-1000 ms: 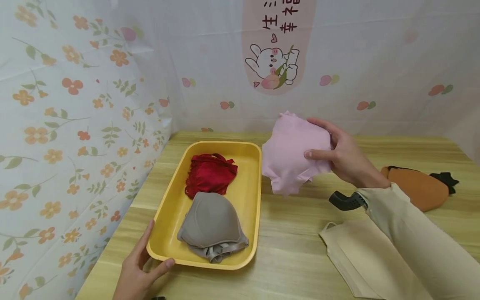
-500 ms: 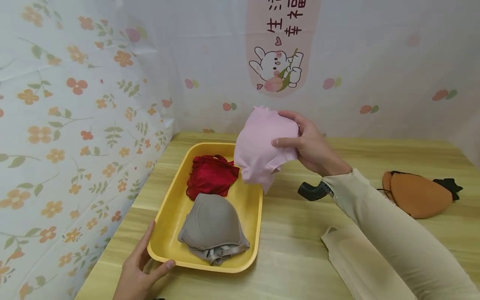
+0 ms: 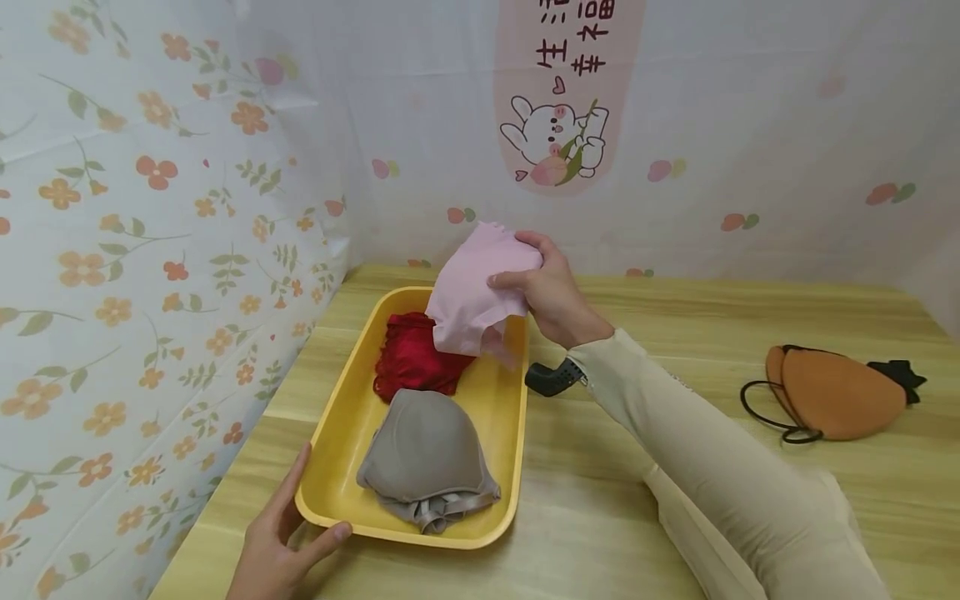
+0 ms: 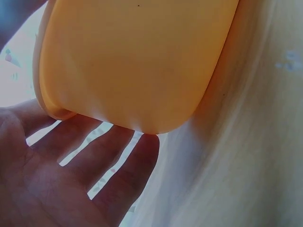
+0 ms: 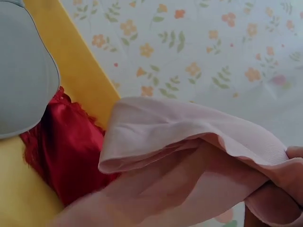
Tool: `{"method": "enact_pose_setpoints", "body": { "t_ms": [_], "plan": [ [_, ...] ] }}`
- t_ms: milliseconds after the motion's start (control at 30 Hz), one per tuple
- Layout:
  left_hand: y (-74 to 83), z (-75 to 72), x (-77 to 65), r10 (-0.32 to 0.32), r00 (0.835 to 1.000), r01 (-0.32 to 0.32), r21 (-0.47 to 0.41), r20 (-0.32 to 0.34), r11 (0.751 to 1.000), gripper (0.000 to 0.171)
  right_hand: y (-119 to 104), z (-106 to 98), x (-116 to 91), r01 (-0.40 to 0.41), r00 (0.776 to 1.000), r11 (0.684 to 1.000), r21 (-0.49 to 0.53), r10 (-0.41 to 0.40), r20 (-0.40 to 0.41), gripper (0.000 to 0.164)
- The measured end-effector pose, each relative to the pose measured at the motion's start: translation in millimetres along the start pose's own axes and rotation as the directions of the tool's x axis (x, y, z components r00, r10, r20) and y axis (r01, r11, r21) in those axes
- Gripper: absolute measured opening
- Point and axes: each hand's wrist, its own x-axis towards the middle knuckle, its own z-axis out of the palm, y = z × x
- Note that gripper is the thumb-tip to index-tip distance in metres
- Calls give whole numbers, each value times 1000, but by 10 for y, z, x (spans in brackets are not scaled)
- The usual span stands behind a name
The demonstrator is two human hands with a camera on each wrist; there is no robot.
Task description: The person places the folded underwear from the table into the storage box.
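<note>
My right hand (image 3: 555, 292) pinches a soft, pale pink undergarment (image 3: 476, 287) between thumb and fingers, above the far right part of the yellow tray (image 3: 521, 433). In the right wrist view the pink undergarment (image 5: 189, 127) shows loose folds, with only a fingertip at the right edge. A folded grey bra (image 3: 427, 446) lies in the near part of the tray. Behind it rests a red satin garment with lace edging (image 3: 420, 358), partly hidden by the pink one. My left hand (image 3: 281, 533) spans the tray's near left corner, its spread fingers (image 4: 118, 165) touching the outer wall.
On the wooden table's right side lies an orange bra-like piece (image 3: 843, 396) with black cords. A beige garment (image 3: 697, 533) lies partly under my right forearm. Patterned cloth (image 3: 187, 250) hangs at the left and back. A black wrist device (image 3: 553, 377) sticks out near my right cuff.
My right hand has carried the pink undergarment leftward, from beside the tray to over its far end. The left hand stays at the tray corner.
</note>
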Motion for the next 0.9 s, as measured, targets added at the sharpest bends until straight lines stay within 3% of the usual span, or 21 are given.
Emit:
{"method": "enact_pose_setpoints", "body": {
  "t_ms": [367,567,700,900],
  "plan": [
    [21,30,-3,5,1000,-5,-9,3,1000,103,300,383,112,-103,994,987,-123,97,-53,71],
    [9,37,-14,-1,1000,1,-12,4,1000,103,486,582,141,-165,986,981,-102,163,-29,70],
    [12,40,-23,0,1000,0,-9,-6,1000,104,564,654,168,-170,985,981,-93,171,5,72],
    [26,40,-6,12,1000,-12,-4,-10,1000,103,722,675,225,-168,985,961,-218,171,-3,73]
  ]
}}
